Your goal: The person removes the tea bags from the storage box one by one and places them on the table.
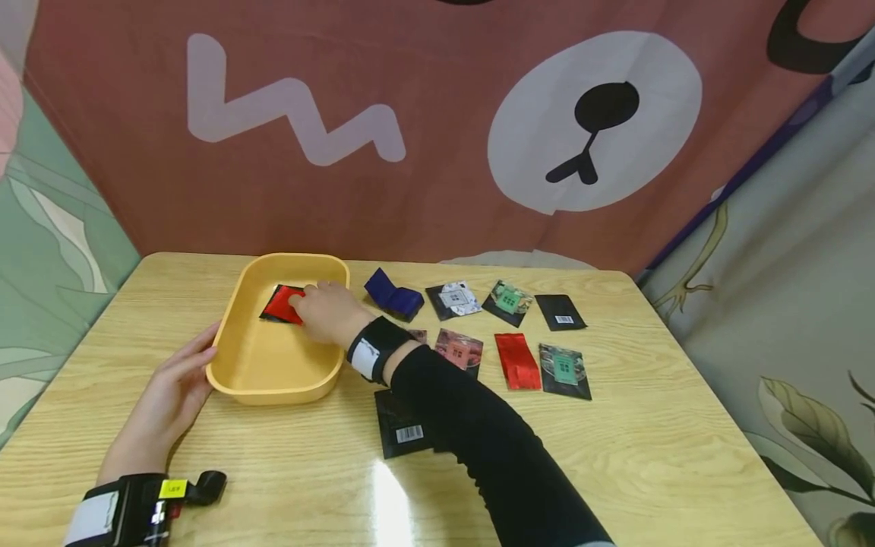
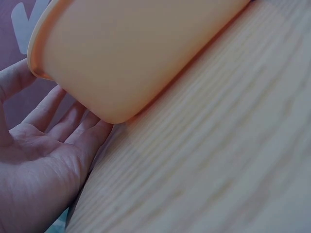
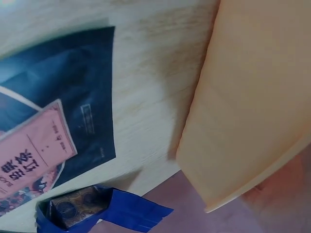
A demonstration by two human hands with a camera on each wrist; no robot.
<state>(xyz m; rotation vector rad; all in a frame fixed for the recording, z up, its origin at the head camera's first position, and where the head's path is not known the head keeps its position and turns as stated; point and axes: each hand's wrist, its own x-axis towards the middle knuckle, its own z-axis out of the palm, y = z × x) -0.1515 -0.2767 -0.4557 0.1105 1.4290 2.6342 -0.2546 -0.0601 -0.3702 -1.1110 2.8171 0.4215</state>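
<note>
In the head view a yellow plastic tray (image 1: 273, 380) stands on the left of the table. My left hand (image 1: 179, 384) touches its outer left side; in the left wrist view the extended fingers (image 2: 46, 109) rest against the wall and rim. My right hand (image 1: 333, 313) reaches over the tray's right side and pinches the edge of a red packet (image 1: 280, 304) inside. A black packet (image 1: 269, 311) shows from under the red one. In the right wrist view, the tray wall (image 3: 248, 97) hides most of that hand.
Right of the tray lie a blue folded packet (image 1: 395, 296), a white-labelled packet (image 1: 454, 299), green-labelled packets (image 1: 507, 302) (image 1: 565, 371), black packets (image 1: 560, 312) (image 1: 399, 425), a pink-labelled packet (image 1: 459, 349) and another red packet (image 1: 517, 361). A patterned curtain (image 1: 437, 205) hangs behind the table.
</note>
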